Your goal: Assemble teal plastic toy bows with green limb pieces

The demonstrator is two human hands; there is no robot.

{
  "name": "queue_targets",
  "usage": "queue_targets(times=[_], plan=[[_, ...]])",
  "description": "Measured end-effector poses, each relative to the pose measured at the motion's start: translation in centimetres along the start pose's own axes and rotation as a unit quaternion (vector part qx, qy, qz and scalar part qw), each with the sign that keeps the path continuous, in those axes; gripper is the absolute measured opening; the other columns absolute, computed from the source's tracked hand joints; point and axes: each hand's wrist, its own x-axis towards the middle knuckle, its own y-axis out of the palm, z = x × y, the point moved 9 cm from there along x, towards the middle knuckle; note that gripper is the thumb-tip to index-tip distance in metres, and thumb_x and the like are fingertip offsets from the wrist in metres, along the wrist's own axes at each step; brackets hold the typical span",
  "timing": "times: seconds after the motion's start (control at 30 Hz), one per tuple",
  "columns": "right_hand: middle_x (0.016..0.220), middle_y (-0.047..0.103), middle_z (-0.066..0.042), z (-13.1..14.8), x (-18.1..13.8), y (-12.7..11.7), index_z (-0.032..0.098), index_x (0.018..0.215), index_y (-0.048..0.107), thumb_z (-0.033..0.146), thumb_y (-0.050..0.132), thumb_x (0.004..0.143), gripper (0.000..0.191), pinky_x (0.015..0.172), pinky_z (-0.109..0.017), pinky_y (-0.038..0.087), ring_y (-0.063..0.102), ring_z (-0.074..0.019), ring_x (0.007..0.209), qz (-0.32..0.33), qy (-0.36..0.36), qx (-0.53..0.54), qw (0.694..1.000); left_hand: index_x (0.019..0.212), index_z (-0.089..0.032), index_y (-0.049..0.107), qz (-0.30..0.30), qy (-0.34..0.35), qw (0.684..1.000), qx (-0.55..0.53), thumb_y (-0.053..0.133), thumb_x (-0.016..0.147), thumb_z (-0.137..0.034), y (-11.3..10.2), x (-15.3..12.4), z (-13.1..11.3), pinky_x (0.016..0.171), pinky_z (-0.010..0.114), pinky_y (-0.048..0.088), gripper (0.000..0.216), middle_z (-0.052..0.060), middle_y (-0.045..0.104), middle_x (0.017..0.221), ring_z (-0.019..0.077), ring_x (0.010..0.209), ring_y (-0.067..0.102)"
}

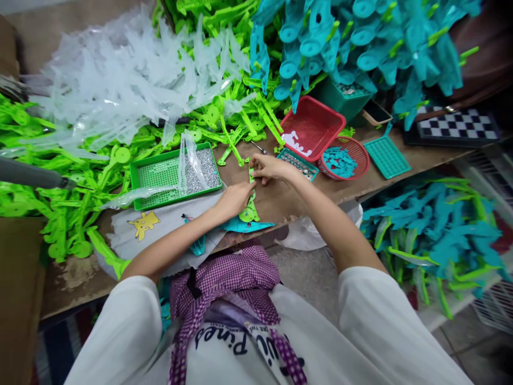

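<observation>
On the worktop, the lime-green part lies beneath both hands, running roughly from twelve to six o'clock. The left hand curls against its middle, fingers nearly closed; the back of the hand hides the grip, so whether it clasps the part I cannot tell. The right hand touches the upper end, fingers bent with a little room beside the thumb; anything small pinched there cannot be made out.

Clockwise from the hands, a rectangular red basket, between one and two o'clock, holds white pieces in its near left corner. At two, farther off, a dark green bin contains metallic bits. Between two and three, a small teal tray holds round metallic pieces. Near three, a round red basket holds turquoise pieces. At nine, a green tray has silver pieces heaped at its right end, with clear plastic parts lying across it.
</observation>
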Motion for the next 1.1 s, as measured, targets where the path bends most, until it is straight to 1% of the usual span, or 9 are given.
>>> queue_targets(times=[0.13, 0.27, 0.4, 0.47, 0.53, 0.67, 0.73, 0.87, 1.1], plan=[[0.059, 0.051, 0.013, 0.3, -0.3, -0.2, 0.022, 0.093, 0.045, 0.008, 0.067, 0.089, 0.027, 0.038, -0.015, 0.037, 0.055, -0.0066, 0.038, -0.004, -0.010, -0.023, 1.000, 0.116, -0.014, 0.062, -0.034, -0.074, 0.995, -0.053, 0.053, 0.100, -0.024, -0.9, -1.1, 1.8, 0.088, 0.035, 0.053, 0.020, 0.013, 0.075, 0.109, 0.0250, 0.101, 0.072], [0.058, 0.049, 0.012, 0.2, -0.4, -0.2, 0.022, 0.092, 0.044, 0.008, 0.065, 0.090, 0.026, 0.038, -0.017, 0.035, 0.053, -0.0072, 0.038, -0.018, -0.010, -0.030, 0.999, 0.089, -0.017, 0.061, -0.019, -0.074, 0.991, -0.111, 0.056, 0.095, -0.016, -1.4, -0.6, 2.1, 0.088, 0.036, 0.052, 0.008, 0.010, 0.075, 0.094, 0.0231, 0.093, 0.072], [0.058, 0.050, 0.012, -0.1, 0.0, -0.1, 0.023, 0.091, 0.044, 0.009, 0.068, 0.088, 0.028, 0.038, -0.017, 0.037, 0.054, -0.0083, 0.040, -0.020, -0.019, -0.024, 0.999, 0.092, -0.018, 0.052, 0.013, -0.106, 0.934, -0.342, 0.050, 0.093, -0.007, -0.3, 0.3, 2.6, 0.070, 0.026, 0.052, 0.012, 0.003, 0.073, 0.085, 0.0122, 0.067, 0.067], [0.058, 0.050, 0.012, -0.2, 0.2, -0.1, 0.023, 0.090, 0.043, 0.009, 0.068, 0.087, 0.029, 0.038, -0.017, 0.037, 0.053, -0.0078, 0.039, -0.019, -0.024, -0.020, 0.999, 0.094, -0.018, 0.051, 0.019, -0.110, 0.907, -0.406, 0.047, 0.093, -0.004, 0.2, 0.4, 2.5, 0.067, 0.024, 0.050, 0.014, 0.001, 0.072, 0.083, 0.0094, 0.062, 0.063], [0.057, 0.049, 0.012, -0.3, 0.3, -0.1, 0.023, 0.090, 0.043, 0.009, 0.070, 0.086, 0.030, 0.038, -0.016, 0.036, 0.052, -0.0072, 0.039, -0.017, -0.028, -0.012, 0.999, 0.093, -0.017, 0.054, 0.012, -0.099, 0.916, -0.389, 0.049, 0.094, -0.008, 0.1, 0.2, 2.3, 0.069, 0.025, 0.049, 0.010, 0.000, 0.071, 0.079, 0.0103, 0.064, 0.063], [0.057, 0.048, 0.012, -0.3, 0.3, -0.2, 0.023, 0.090, 0.044, 0.010, 0.073, 0.084, 0.032, 0.039, -0.017, 0.035, 0.051, -0.0069, 0.040, -0.013, -0.028, -0.010, 0.999, 0.085, -0.016, 0.065, 0.010, -0.047, 0.970, -0.237, 0.053, 0.096, -0.019, -0.8, 0.0, 1.4, 0.079, 0.029, 0.048, 0.017, 0.003, 0.072, 0.080, 0.0156, 0.076, 0.065], [0.058, 0.050, 0.012, -0.3, 0.2, -0.2, 0.023, 0.091, 0.044, 0.009, 0.072, 0.085, 0.031, 0.041, -0.018, 0.036, 0.053, -0.0081, 0.041, -0.014, -0.020, -0.023, 0.999, 0.085, -0.017, 0.070, 0.008, -0.029, 0.982, -0.186, 0.057, 0.094, -0.019, -1.3, 0.0, 1.2, 0.081, 0.029, 0.047, 0.016, 0.004, 0.074, 0.084, 0.0172, 0.081, 0.066], [0.060, 0.051, 0.011, -0.3, 0.0, -0.3, 0.022, 0.094, 0.045, 0.009, 0.068, 0.087, 0.027, 0.044, -0.020, 0.037, 0.055, -0.0091, 0.042, -0.022, -0.011, -0.044, 0.999, 0.082, -0.018, 0.074, -0.002, -0.044, 0.985, -0.164, 0.068, 0.088, -0.022, -1.5, 0.5, 1.7, 0.077, 0.028, 0.045, 0.010, 0.004, 0.075, 0.083, 0.0172, 0.078, 0.066], [0.062, 0.054, 0.011, -0.6, 0.3, -0.2, 0.022, 0.099, 0.047, 0.011, 0.068, 0.088, 0.026, 0.043, -0.018, 0.036, 0.055, -0.0079, 0.041, -0.015, -0.026, -0.046, 0.999, 0.071, -0.019, 0.072, -0.012, -0.098, 0.977, -0.188, 0.072, 0.085, -0.031, -1.0, 0.7, 2.5, 0.067, 0.027, 0.040, 0.019, 0.001, 0.068, 0.065, 0.0140, 0.064, 0.058]])
